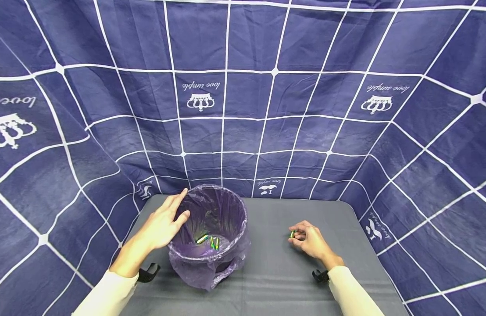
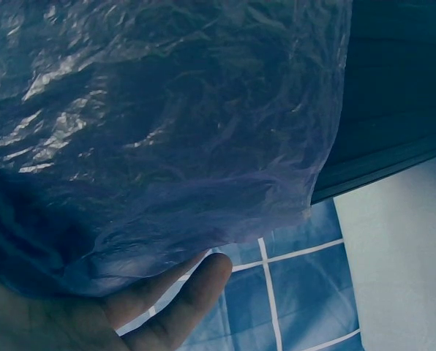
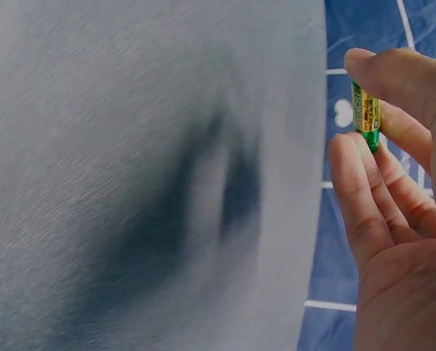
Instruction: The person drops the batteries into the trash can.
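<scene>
The right hand (image 1: pixel 312 240) pinches a green battery (image 3: pixel 366 117) above the table (image 1: pixel 274 272) middle. The left hand (image 1: pixel 162 224), fingers straight, steadies the bin (image 1: pixel 209 263); a firm pinch seems wise.

Our hands at the lined bin
Our left hand (image 1: pixel 164 224) rests on the purple plastic-lined round bin (image 1: pixel 209 237); our right hand (image 1: pixel 310 240) pinches a small green-and-gold battery (image 1: pixel 292 234) above the grey table (image 1: pixel 274 263).
</scene>
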The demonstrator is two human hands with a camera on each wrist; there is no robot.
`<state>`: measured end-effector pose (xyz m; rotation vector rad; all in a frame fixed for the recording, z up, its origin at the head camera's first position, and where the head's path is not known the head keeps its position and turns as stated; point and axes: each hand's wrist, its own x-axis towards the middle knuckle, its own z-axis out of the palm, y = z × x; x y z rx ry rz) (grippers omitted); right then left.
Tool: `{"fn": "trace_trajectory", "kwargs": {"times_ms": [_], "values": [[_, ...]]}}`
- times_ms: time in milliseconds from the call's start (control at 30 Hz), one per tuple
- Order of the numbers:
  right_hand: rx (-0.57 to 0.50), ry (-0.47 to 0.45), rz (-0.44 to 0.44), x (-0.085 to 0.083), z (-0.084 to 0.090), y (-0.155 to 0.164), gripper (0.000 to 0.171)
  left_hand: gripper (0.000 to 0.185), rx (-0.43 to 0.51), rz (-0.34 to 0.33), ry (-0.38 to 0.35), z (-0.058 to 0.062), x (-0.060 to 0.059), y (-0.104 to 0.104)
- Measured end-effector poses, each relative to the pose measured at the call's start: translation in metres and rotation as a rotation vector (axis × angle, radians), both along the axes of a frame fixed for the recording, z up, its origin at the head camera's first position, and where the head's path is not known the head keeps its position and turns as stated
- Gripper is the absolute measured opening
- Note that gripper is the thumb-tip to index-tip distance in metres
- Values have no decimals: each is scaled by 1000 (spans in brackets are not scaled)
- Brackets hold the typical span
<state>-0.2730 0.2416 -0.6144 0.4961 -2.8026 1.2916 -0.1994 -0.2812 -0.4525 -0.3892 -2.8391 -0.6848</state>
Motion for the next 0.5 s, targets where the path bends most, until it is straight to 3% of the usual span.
{"fn": "trace_trajectory", "kwargs": {"times_ms": [333, 500], "values": [[79, 216, 32, 0, 29, -17, 32, 70, 18, 11, 0, -2, 4, 4], [83, 275, 53, -6, 53, -29, 33, 70, 21, 20, 5, 1, 3, 2]]}}
